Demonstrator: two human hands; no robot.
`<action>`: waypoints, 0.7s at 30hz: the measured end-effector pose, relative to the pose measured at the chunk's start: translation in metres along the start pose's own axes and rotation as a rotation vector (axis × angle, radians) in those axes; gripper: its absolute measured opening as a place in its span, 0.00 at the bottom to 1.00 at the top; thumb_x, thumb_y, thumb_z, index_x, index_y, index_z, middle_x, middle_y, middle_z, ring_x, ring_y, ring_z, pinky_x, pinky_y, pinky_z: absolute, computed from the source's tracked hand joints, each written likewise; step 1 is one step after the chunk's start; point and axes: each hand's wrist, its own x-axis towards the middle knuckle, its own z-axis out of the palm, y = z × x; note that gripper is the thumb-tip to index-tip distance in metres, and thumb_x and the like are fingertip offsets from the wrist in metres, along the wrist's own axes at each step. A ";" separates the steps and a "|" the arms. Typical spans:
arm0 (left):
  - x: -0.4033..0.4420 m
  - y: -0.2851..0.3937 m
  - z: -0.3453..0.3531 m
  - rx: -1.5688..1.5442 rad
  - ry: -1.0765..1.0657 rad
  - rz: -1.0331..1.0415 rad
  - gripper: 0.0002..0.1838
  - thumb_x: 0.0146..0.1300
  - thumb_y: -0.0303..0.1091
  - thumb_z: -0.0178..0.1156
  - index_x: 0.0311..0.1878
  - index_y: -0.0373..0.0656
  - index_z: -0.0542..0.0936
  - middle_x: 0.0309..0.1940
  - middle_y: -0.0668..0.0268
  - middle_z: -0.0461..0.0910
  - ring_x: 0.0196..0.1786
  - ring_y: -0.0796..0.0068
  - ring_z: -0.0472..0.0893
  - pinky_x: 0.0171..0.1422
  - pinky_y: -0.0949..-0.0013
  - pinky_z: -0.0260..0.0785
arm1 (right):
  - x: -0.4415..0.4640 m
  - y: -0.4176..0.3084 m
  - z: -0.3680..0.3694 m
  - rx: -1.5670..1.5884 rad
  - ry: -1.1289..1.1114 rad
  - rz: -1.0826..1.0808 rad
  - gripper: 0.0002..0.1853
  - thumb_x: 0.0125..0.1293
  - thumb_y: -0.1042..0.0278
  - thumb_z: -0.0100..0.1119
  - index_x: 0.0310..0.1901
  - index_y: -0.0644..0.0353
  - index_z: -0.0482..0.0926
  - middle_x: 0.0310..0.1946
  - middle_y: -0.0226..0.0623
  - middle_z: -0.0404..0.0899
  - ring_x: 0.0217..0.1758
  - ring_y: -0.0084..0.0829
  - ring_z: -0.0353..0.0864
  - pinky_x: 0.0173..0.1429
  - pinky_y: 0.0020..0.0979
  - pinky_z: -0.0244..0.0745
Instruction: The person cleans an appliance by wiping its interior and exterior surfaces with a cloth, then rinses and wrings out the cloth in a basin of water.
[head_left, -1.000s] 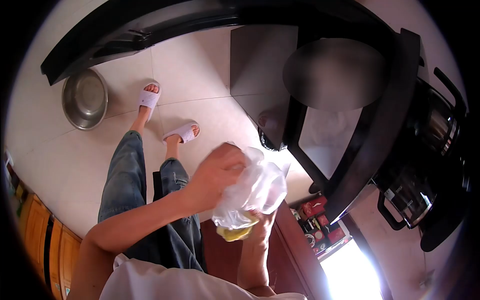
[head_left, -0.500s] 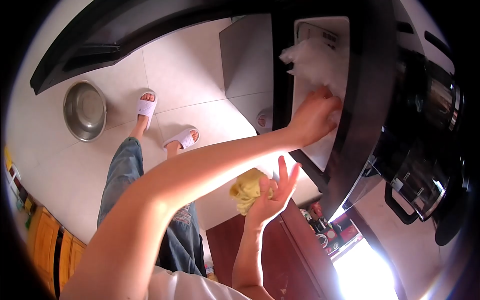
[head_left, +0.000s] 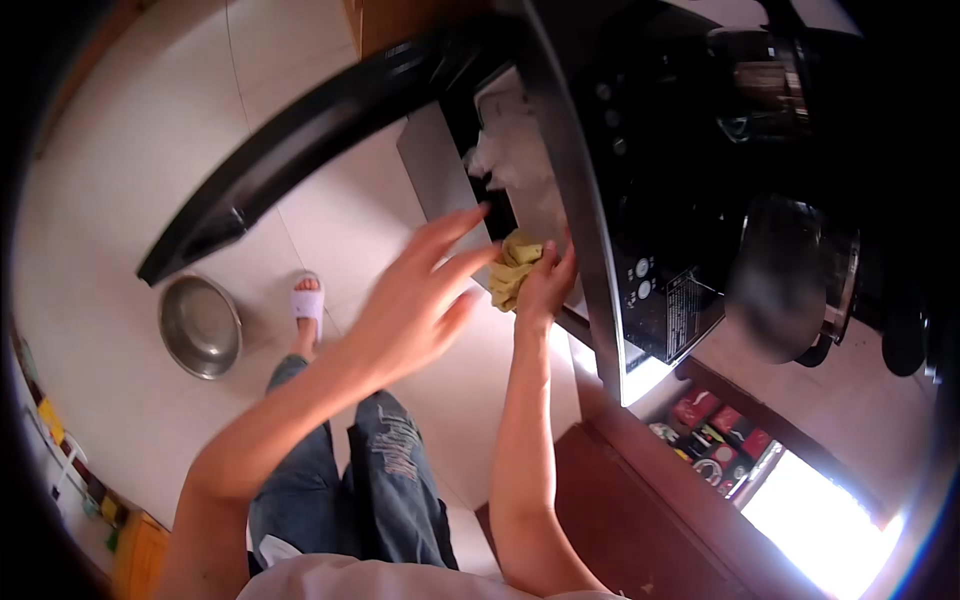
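Note:
My left hand [head_left: 408, 312] hangs in the air left of the opening of a black appliance [head_left: 585, 190], its fingers spread and nothing in them. Between the fingers of my right hand [head_left: 546, 288] is a crumpled yellow cloth [head_left: 513, 272], held at the lower part of that opening. The left fingertips are close to the cloth; whether they touch it I cannot tell. Farther up, inside the pale compartment [head_left: 540, 200], lies a crumpled translucent plastic bag [head_left: 518, 158]. My right hand partly hides the near end of the compartment.
The appliance's curved black door [head_left: 310, 160] stands swung out to the left. A steel basin [head_left: 200, 327] rests on the tiled floor [head_left: 120, 200]. Glass pots, one a dark-handled pot [head_left: 790, 275], stand on the glossy black top. Below is a red-brown cabinet [head_left: 620, 510].
My left hand has come out of the compartment, off the plastic bag, and opened to the left. My right hand has moved up to the opening with the cloth. The whole view has shifted.

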 end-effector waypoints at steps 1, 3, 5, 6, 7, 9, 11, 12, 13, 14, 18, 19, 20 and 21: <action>-0.014 0.019 -0.040 0.138 0.050 0.065 0.25 0.49 0.24 0.60 0.54 0.43 0.75 0.62 0.56 0.65 0.65 0.55 0.64 0.67 0.56 0.58 | 0.006 -0.003 0.001 -0.192 0.009 -0.048 0.18 0.67 0.69 0.48 0.56 0.69 0.67 0.53 0.51 0.71 0.56 0.43 0.72 0.60 0.35 0.64; -0.032 0.038 -0.112 0.719 0.186 -0.024 0.27 0.49 0.25 0.57 0.57 0.41 0.73 0.64 0.55 0.63 0.67 0.53 0.61 0.71 0.53 0.47 | 0.016 0.031 0.008 -0.247 0.045 -0.151 0.16 0.66 0.69 0.51 0.51 0.71 0.70 0.47 0.54 0.75 0.49 0.46 0.76 0.54 0.36 0.69; -0.035 0.025 -0.160 0.910 0.163 -0.187 0.37 0.48 0.30 0.63 0.64 0.42 0.64 0.65 0.53 0.62 0.68 0.49 0.57 0.70 0.56 0.52 | 0.018 0.048 0.008 -0.293 0.097 -0.291 0.16 0.66 0.67 0.52 0.49 0.73 0.70 0.42 0.56 0.76 0.44 0.48 0.78 0.49 0.37 0.71; -0.046 -0.001 -0.176 0.907 0.057 -0.263 0.35 0.52 0.33 0.63 0.64 0.39 0.63 0.58 0.50 0.69 0.61 0.49 0.68 0.64 0.58 0.61 | 0.018 0.051 0.007 -0.291 0.102 -0.294 0.16 0.66 0.67 0.52 0.48 0.73 0.70 0.42 0.56 0.77 0.44 0.48 0.78 0.49 0.37 0.71; -0.039 0.000 -0.187 0.595 -0.103 -0.532 0.28 0.58 0.34 0.60 0.61 0.38 0.65 0.45 0.47 0.77 0.47 0.49 0.77 0.50 0.58 0.70 | 0.019 0.051 0.005 -0.291 0.110 -0.298 0.16 0.66 0.67 0.53 0.48 0.72 0.71 0.41 0.56 0.77 0.44 0.48 0.78 0.49 0.37 0.71; -0.042 -0.018 -0.186 0.526 -0.087 -0.439 0.21 0.60 0.32 0.56 0.56 0.40 0.66 0.34 0.48 0.78 0.37 0.47 0.79 0.40 0.55 0.70 | 0.017 0.050 0.004 -0.321 0.151 -0.303 0.17 0.66 0.64 0.53 0.48 0.71 0.71 0.40 0.55 0.77 0.43 0.49 0.78 0.48 0.37 0.71; -0.045 -0.014 -0.178 0.517 -0.056 -0.421 0.18 0.61 0.30 0.55 0.54 0.41 0.67 0.33 0.47 0.77 0.37 0.45 0.78 0.40 0.53 0.69 | 0.014 0.048 0.002 -0.382 0.209 -0.340 0.17 0.66 0.63 0.53 0.47 0.71 0.71 0.39 0.55 0.78 0.42 0.49 0.78 0.48 0.37 0.71; -0.046 -0.009 -0.176 0.534 -0.087 -0.465 0.20 0.62 0.31 0.54 0.57 0.40 0.66 0.38 0.47 0.78 0.41 0.46 0.78 0.44 0.54 0.70 | 0.012 0.049 0.001 -0.373 0.190 -0.292 0.18 0.66 0.63 0.53 0.47 0.72 0.71 0.39 0.55 0.78 0.42 0.49 0.78 0.48 0.37 0.71; -0.048 -0.005 -0.165 0.538 0.013 -0.440 0.24 0.58 0.27 0.56 0.59 0.42 0.65 0.50 0.49 0.74 0.52 0.50 0.75 0.51 0.56 0.70 | 0.009 0.049 0.000 -0.363 0.167 -0.248 0.18 0.66 0.62 0.54 0.47 0.72 0.71 0.39 0.55 0.78 0.42 0.49 0.78 0.47 0.38 0.71; -0.045 0.008 -0.155 0.719 0.123 -0.293 0.26 0.57 0.26 0.57 0.61 0.43 0.65 0.55 0.50 0.71 0.57 0.51 0.71 0.58 0.57 0.65 | 0.007 0.050 -0.001 -0.352 0.145 -0.203 0.18 0.66 0.62 0.54 0.47 0.73 0.71 0.38 0.55 0.78 0.41 0.48 0.78 0.47 0.38 0.71; -0.021 0.041 -0.075 0.152 -0.045 -0.010 0.21 0.55 0.23 0.56 0.54 0.40 0.71 0.62 0.54 0.64 0.64 0.54 0.64 0.66 0.57 0.60 | 0.000 0.039 -0.008 -0.319 0.073 -0.078 0.18 0.65 0.64 0.54 0.48 0.71 0.71 0.41 0.52 0.78 0.43 0.47 0.77 0.50 0.38 0.70; -0.011 0.012 -0.038 0.104 -0.117 0.011 0.18 0.55 0.23 0.56 0.51 0.38 0.71 0.61 0.52 0.64 0.63 0.51 0.65 0.65 0.58 0.61 | -0.002 0.033 -0.009 -0.290 0.065 -0.096 0.18 0.65 0.64 0.54 0.48 0.71 0.71 0.42 0.53 0.77 0.44 0.48 0.77 0.51 0.38 0.69; 0.013 -0.008 -0.006 0.064 -0.105 -0.124 0.17 0.55 0.23 0.56 0.49 0.38 0.71 0.61 0.51 0.64 0.63 0.50 0.64 0.65 0.59 0.60 | -0.004 0.020 -0.012 -0.258 0.061 -0.115 0.18 0.66 0.64 0.53 0.48 0.71 0.71 0.43 0.54 0.76 0.45 0.48 0.76 0.52 0.39 0.68; 0.040 -0.025 0.021 0.140 0.036 -0.110 0.17 0.54 0.22 0.56 0.49 0.37 0.72 0.61 0.50 0.63 0.63 0.50 0.63 0.66 0.59 0.59 | -0.005 0.010 -0.015 -0.228 0.057 -0.130 0.18 0.66 0.64 0.53 0.49 0.72 0.71 0.44 0.55 0.76 0.46 0.49 0.75 0.53 0.40 0.67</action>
